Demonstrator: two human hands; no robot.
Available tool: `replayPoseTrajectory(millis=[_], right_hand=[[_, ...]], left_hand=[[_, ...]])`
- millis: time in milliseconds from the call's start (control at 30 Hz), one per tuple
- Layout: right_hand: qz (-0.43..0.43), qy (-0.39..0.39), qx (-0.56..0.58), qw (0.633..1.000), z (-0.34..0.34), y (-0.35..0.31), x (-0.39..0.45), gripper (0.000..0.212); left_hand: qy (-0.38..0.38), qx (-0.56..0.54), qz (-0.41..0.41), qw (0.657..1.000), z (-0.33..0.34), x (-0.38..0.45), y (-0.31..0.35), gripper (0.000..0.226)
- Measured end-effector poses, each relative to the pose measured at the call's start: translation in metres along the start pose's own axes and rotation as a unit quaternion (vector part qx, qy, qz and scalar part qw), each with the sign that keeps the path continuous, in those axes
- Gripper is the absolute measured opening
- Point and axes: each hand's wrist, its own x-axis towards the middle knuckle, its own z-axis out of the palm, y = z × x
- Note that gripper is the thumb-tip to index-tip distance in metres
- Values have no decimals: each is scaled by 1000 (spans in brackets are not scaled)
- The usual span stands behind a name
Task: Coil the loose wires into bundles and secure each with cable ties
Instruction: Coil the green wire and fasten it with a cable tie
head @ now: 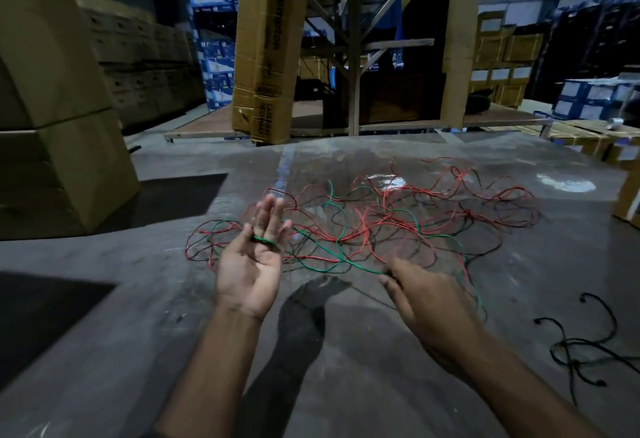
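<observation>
Grey concrete made up the floor (pixel 104 299), scuffed and glossy in places, with two pale patches of reflected light near the far side of the wire pile. A loose tangle of red, green and black wires (pixel 381 223) sprawled across it, well in front of the person and spreading to the right. The left hand (pixel 251 264) was raised palm up with its fingers straight and together, and a green wire (pixel 265 240) lay looped across the base of those fingers, trailing back into the tangle. The right hand (pixel 426 302) reached low toward the near edge of the pile, back of the hand up; its fingertips were blurred, so whether it pinched a strand could not be told. A separate bunch of black cords (pixel 581 347) lay on the floor to the right, apart from the coloured pile. Stacked cardboard boxes (pixel 52 108) stood at the left, a tall carton (pixel 266 46) leaned upright against a wooden frame (pixel 353 43) on a low platform, and blue-and-white boxes (pixel 214 46) filled the dim background.
</observation>
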Motion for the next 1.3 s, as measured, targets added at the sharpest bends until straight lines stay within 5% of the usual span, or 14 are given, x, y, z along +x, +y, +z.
replayPoseTrajectory(millis=[133, 267, 467, 600, 767, 933, 1067, 1167, 1300], right_hand=[[-98, -122, 46, 987, 6, -18, -7, 25], [-141, -174, 119, 967, 3, -39, -10, 31], [-47, 20, 273, 961, -7, -38, -5, 15], [70, 115, 255, 958, -10, -23, -2, 14], [127, 134, 225, 957, -9, -9, 1, 15], [81, 94, 174, 977, -1, 0, 0, 27], [44, 60, 79, 994, -5, 5, 0, 40], [63, 32, 40, 997, -5, 18, 0, 43], [51, 23, -5, 998, -6, 34, 2, 49]], left_hand=[[-7, 13, 14, 1000, -10, 4, -7, 42], [-21, 136, 51, 989, -20, 0, -24, 39], [-87, 449, 13, 889, -15, -24, -68, 33], [-96, 499, -70, 858, -11, -37, -78, 35], [-132, 426, -177, 878, -1, -41, -78, 44], [-147, 328, -257, 897, 4, -41, -69, 32], [-195, 103, -360, 906, 0, -35, -62, 21], [-162, -27, -316, 935, -5, -29, -56, 24], [10, -18, -164, 986, -7, -24, -48, 18]])
